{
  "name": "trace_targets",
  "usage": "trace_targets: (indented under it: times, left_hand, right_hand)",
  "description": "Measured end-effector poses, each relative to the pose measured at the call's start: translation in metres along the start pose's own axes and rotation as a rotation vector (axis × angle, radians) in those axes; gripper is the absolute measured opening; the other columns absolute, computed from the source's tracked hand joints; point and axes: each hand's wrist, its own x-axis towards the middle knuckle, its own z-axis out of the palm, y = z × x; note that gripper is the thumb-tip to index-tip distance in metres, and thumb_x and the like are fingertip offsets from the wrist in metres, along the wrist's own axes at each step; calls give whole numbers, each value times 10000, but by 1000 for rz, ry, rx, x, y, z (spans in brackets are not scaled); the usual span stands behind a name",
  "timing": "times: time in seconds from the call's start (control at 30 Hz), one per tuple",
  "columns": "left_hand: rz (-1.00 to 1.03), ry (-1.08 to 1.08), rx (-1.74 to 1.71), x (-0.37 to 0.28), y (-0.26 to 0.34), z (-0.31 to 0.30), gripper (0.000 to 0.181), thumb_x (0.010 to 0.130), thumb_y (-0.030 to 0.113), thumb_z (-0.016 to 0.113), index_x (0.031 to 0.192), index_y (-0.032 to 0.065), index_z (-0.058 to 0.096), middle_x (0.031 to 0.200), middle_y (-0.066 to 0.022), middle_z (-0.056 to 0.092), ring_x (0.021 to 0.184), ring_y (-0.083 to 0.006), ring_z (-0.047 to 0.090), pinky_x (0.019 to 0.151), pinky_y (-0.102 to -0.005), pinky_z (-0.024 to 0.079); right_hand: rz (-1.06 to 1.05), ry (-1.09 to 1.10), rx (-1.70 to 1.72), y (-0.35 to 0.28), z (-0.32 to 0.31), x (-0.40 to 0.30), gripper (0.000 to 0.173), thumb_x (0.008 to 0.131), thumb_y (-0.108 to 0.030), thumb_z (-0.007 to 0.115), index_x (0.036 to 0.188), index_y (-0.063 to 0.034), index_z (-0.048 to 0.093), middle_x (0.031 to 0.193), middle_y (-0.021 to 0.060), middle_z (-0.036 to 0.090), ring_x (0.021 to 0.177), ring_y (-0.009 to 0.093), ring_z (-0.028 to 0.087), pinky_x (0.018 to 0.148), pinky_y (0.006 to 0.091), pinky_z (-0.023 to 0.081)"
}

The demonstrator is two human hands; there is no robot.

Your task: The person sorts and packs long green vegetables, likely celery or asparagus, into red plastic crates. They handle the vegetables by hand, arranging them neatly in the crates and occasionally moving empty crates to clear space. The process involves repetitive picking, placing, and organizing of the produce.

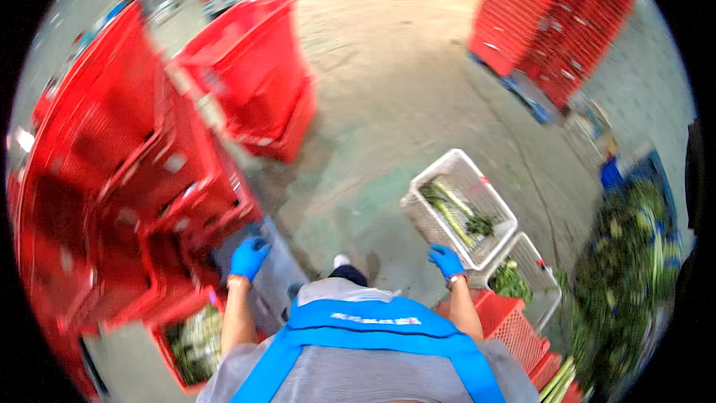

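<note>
My left hand (250, 258), in a blue glove, hangs over a grey-blue surface (279, 271) beside red crates, its fingers loosely curled with nothing seen in them. My right hand (446, 261), gloved the same, is close to the near-left edge of a white plastic crate (476, 191). Whether it touches the rim I cannot tell. Long-stalked leafy vegetables (456, 212) lie inside that crate. Just behind and right of it, a second white crate (540, 288) holds leafy greens (512, 282).
Tall stacked red crates (126, 168) stand close on my left, with a red bin (251, 78) beyond. A red crate of packed vegetables (193, 341) sits low left. Red baskets (506, 322) and a heap of greens (626, 274) lie right. More red crates (551, 22) are stacked far right.
</note>
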Motion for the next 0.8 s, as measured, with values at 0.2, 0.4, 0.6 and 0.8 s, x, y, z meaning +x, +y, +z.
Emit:
trace_targets:
  times: [0.2, 0.4, 0.6, 0.8]
  left_hand:
    - [61, -70, -224, 165, 99, -16, 342, 812, 152, 608, 1112, -11, 580, 1063, -135, 622, 971, -197, 583, 846, -302, 450]
    - [167, 67, -134, 314, 150, -45, 361, 830, 205, 609, 1145, 30, 578, 1077, -131, 617, 966, -182, 586, 848, -305, 452]
    - [-63, 329, -337, 412, 185, -80, 337, 863, 212, 573, 1136, 15, 576, 1086, -89, 611, 992, -160, 557, 877, -285, 424]
    - [-220, 580, -463, 445, 178, -86, 348, 843, 207, 602, 1139, 27, 576, 1068, -107, 611, 965, -167, 569, 841, -287, 446]
  right_hand:
    - [55, 121, -201, -19, -16, 92, 398, 803, -246, 566, 1123, -10, 587, 1029, 146, 632, 863, 220, 634, 734, 335, 509]
    - [476, 95, 177, -24, -14, 161, 208, 808, -217, 570, 931, -58, 628, 848, 97, 657, 686, 209, 624, 540, 324, 441]
    - [387, -24, 25, -98, -29, 382, 269, 826, -220, 576, 1048, -69, 586, 901, 90, 651, 667, 196, 632, 456, 280, 410]
    - [4, -268, -454, -326, 23, 644, 287, 842, -239, 558, 1054, -52, 606, 863, 85, 653, 750, 175, 612, 610, 296, 464]
